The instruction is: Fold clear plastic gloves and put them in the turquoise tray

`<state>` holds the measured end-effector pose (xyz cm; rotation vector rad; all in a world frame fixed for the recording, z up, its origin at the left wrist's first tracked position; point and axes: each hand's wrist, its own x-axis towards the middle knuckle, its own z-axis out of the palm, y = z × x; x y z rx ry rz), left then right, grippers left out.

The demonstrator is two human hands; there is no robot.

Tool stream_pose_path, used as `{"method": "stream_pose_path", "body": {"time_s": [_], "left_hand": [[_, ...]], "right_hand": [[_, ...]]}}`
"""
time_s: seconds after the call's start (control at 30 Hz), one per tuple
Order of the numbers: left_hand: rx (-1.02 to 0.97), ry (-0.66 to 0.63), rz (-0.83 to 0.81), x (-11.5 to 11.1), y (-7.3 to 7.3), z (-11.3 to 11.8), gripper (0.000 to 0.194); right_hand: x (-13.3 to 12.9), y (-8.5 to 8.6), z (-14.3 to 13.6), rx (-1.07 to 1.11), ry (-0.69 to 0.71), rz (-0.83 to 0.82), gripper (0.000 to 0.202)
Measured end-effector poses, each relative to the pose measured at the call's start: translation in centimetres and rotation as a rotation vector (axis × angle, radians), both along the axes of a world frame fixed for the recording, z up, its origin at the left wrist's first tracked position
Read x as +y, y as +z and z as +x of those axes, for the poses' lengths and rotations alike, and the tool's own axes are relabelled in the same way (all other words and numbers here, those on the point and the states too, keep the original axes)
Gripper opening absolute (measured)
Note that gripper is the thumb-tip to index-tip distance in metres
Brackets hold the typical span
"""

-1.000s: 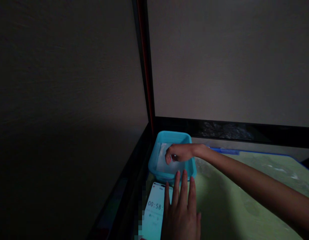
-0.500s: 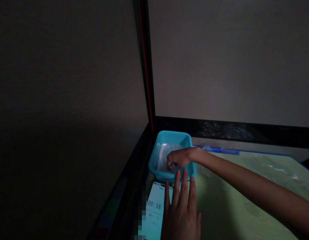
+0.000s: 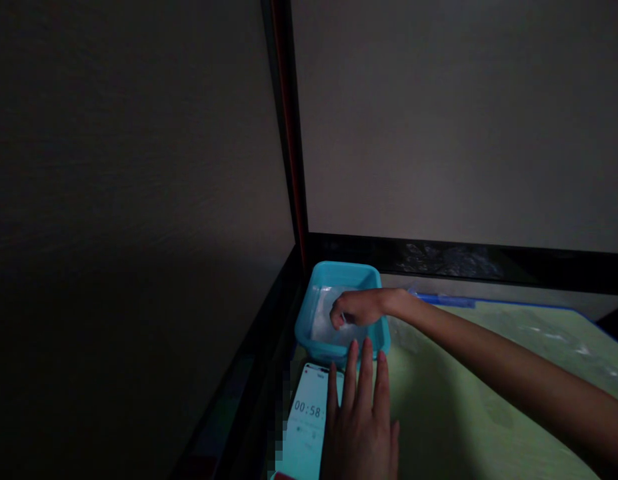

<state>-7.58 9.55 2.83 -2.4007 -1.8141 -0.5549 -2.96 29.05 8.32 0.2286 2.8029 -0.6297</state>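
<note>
A turquoise plastic basin (image 3: 305, 327) stands in the corner, with flat, pale, translucent sheets or packets (image 3: 323, 320) lying inside. Over it my right hand (image 3: 357, 308) reaches in from the right, its fingers curled and pinched together. A small whitish bit shows at the fingertips, too small to name. My left hand (image 3: 361, 427) is palm down in front of the basin, fingers stretched out and spread. Beside and partly under the left hand in this view is a phone (image 3: 303, 417) with a lit screen, showing a timer at 00:58.
A yellow-green surface (image 3: 439, 400) with a blue edge strip (image 3: 449, 301) extends to the right. Clear crumpled plastic (image 3: 559, 337) lies on it at the far right. Walls (image 3: 463, 120) rise at the left and back, meeting at a dark post (image 3: 289, 120).
My right hand has risen slightly within the basin, fingers still curled. My left hand keeps its spread pose. The whole view has shifted a little.
</note>
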Motion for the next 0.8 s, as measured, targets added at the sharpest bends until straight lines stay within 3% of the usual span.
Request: {"method": "stream_pose_path", "body": {"time_s": [0.37,0.8], "left_hand": [[-0.084,-0.006,0.002,-0.2,0.4,0.1,0.076],[-0.13,0.047,0.104,0.0,0.5,0.5,0.063]], "right_hand": [[-0.4,0.7,0.6,0.044,-0.026,0.06,0.033],[-2.4,3.1,3.1,0.156,-0.106,0.17,0.032]]}}
